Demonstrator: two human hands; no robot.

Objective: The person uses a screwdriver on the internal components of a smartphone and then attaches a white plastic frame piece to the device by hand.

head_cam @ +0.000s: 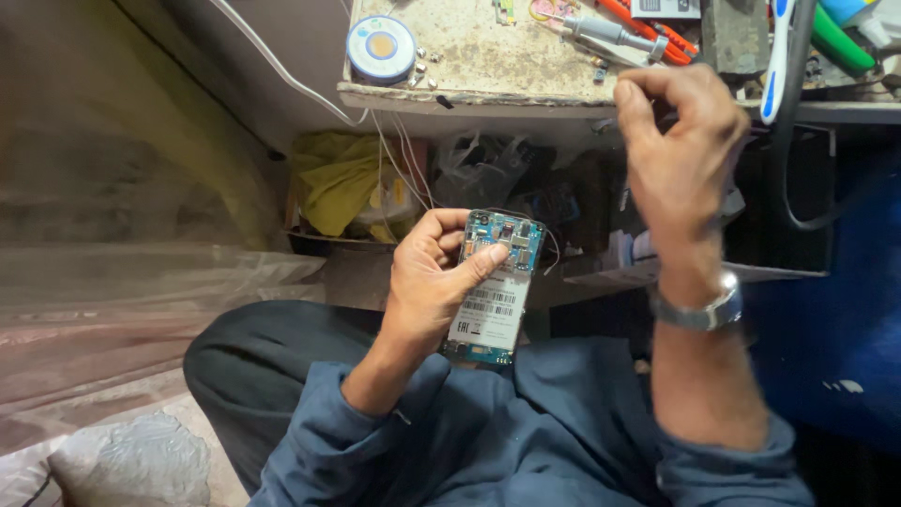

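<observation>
My left hand grips a small blue circuit board with a white label on it, thumb pressed on its face, over my lap. Thin wires run from the board's top toward the bench. My right hand, with a metal watch on the wrist, is raised near the workbench edge with fingers curled in; whether it pinches something small I cannot tell.
On the worn bench top lie a solder spool, small screws, red-handled tools, a green and blue tool at the right. Under the bench sit a yellow cloth, plastic bags and cables. A plastic sheet covers the left.
</observation>
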